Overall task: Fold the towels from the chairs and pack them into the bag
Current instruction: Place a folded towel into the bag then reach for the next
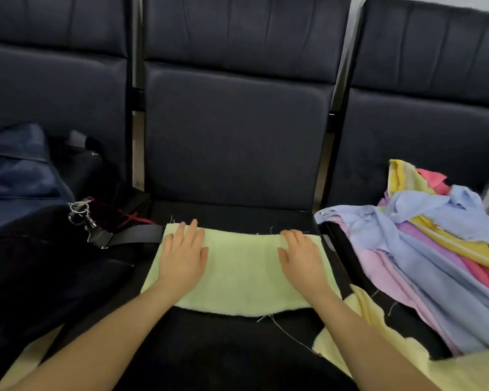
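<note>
I have both palms flat on the green towel on the middle seat: left hand and right hand, fingers straight and released, fingertips at its far edge.

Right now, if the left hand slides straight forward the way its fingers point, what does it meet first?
Probably the bare black seat just beyond the green towel, then the chair's backrest. Left hand lies flat near the towel's far edge.
</note>
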`<state>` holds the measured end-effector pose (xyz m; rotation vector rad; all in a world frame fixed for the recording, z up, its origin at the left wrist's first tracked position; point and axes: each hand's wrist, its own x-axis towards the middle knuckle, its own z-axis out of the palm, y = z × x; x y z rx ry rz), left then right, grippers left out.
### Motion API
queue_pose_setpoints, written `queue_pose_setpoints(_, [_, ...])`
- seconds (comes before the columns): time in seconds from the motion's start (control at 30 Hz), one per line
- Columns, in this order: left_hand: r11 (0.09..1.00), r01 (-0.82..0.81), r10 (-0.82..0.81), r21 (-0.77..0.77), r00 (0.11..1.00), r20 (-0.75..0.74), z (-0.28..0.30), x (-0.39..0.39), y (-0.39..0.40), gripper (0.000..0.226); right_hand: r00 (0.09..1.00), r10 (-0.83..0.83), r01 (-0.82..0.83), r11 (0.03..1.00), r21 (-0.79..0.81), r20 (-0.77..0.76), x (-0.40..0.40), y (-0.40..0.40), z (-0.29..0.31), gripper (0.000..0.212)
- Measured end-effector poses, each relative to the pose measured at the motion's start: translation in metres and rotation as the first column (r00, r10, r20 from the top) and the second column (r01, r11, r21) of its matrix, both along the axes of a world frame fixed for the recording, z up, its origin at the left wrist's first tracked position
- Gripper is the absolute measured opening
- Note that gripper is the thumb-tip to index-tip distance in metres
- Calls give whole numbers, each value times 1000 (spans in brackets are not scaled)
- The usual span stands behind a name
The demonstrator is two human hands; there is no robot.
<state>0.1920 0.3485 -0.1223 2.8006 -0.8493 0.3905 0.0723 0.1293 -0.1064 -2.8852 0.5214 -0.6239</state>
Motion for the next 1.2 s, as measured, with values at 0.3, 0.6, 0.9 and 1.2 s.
queue_pose_setpoints(0.3, [954,25,64,300,957,-284,-13,-45,38,61,863,-32,-5,997,-72,-504,-50,26,-18,97])
queue_pose_setpoints(0.6, [976,79,-11,205,949,-314,-4,-69,63,59,851,-25,18,1000,-18,-525,-72,53,-12,57])
queue_pose_setpoints(0.9, [984,-173,175,33,981,-80,-4,-65,91,47,893,165,-160,986,48,-419,-56,90,-8,52])
queue_pose_setpoints(1.2, [986,-65,46,-156,991,-126,2,-56,85,45,868,212,-196,977,83,-449,-47,97,-23,53])
